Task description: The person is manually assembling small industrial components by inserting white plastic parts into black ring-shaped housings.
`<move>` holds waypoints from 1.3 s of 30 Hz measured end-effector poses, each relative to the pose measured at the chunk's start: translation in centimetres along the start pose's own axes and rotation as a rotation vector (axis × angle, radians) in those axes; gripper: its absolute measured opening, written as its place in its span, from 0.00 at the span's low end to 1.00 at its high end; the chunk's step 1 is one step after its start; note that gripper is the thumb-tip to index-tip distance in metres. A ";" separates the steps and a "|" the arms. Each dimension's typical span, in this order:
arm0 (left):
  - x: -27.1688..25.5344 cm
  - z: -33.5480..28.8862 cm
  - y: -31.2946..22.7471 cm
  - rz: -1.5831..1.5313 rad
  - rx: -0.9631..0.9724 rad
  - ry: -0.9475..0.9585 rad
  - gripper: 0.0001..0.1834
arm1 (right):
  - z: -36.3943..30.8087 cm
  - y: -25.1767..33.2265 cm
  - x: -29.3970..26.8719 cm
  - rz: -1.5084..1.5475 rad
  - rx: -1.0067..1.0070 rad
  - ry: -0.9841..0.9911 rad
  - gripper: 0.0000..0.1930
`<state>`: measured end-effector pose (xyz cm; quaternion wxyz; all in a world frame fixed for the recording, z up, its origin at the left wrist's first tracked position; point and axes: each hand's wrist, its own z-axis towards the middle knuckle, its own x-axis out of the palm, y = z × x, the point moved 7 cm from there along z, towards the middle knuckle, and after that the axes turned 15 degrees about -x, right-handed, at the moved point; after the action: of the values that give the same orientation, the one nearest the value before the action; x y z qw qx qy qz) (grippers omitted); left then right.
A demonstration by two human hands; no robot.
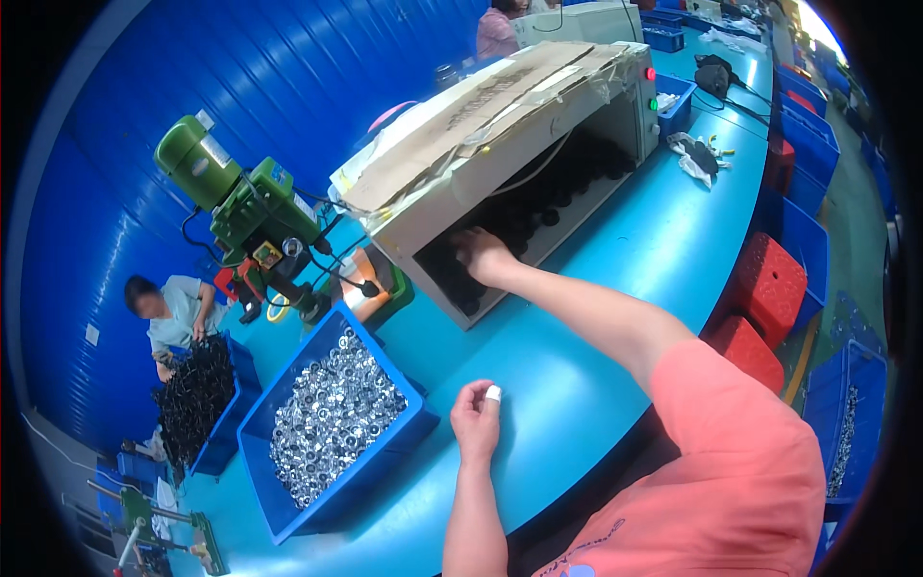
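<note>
Co-worker (173,313): sits at the far left, bent over a heap of black parts (195,389).
Green drill press (252,216): stands at about 11 o'clock from the blue bin, unattended.
Blue bin (288,514): heaped with small silvery ring-shaped parts (332,413); looks nearly full, so plenty seems left to handle.
Left hand (476,418): rests on the blue table (615,279) at 3 o'clock from the bin, fingers curled loosely, a white cot on one fingertip; whether it pinches a part I cannot tell.
Right hand (481,255): reaches into the open box-like machine (500,144) at 12 o'clock from the left hand, among dark round pieces (538,207); the fingers are hidden, so its grip cannot be told.
Progress: mid-cycle, judging by the full bin.
</note>
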<state>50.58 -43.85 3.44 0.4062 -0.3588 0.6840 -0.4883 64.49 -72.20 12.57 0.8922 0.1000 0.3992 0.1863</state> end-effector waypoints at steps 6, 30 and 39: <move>-3.4 -0.6 0.8 0.004 -0.039 -0.075 0.07 | 6.6 3.4 6.1 -0.176 -0.145 -0.128 0.21; -1.9 -0.9 -2.7 0.077 0.045 -0.041 0.04 | 14.0 -1.1 3.9 -0.170 -0.027 -0.430 0.18; -2.1 -0.9 -3.1 0.104 0.057 -0.043 0.04 | 13.6 -0.8 3.7 -0.109 -0.009 -0.444 0.17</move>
<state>50.92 -42.47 7.05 0.4558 -0.3214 0.6787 -0.4779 77.21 -71.83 18.81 0.9674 0.1128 0.1967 0.1131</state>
